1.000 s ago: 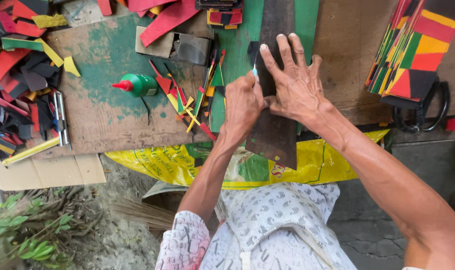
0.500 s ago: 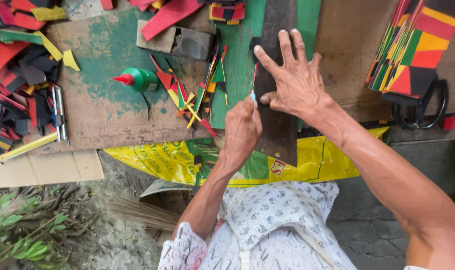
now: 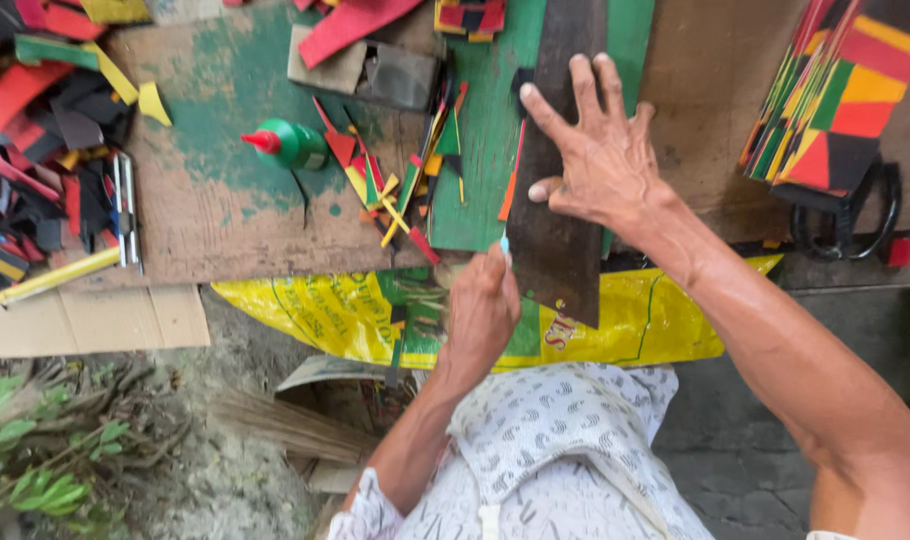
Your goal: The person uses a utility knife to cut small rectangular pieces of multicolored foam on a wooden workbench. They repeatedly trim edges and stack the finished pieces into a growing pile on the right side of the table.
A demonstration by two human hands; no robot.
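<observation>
The left hand [image 3: 482, 312] has drawn nearer along the dark strip's [image 3: 553, 170] left edge, fingers closed on what looks like 1 small blade, while the right hand [image 3: 600, 160] presses the thin, stiff-looking strip flat mid-bench [image 3: 225, 220].

Green glue bottle [image 3: 293, 146] lying sideways on worn board [image 3: 225, 220]; coloured offcuts [image 3: 45, 150] piling left; yellow sack [image 3: 345, 315] hanging below.

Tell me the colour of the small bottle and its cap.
Green bottle with a red cap, in the head view.
</observation>
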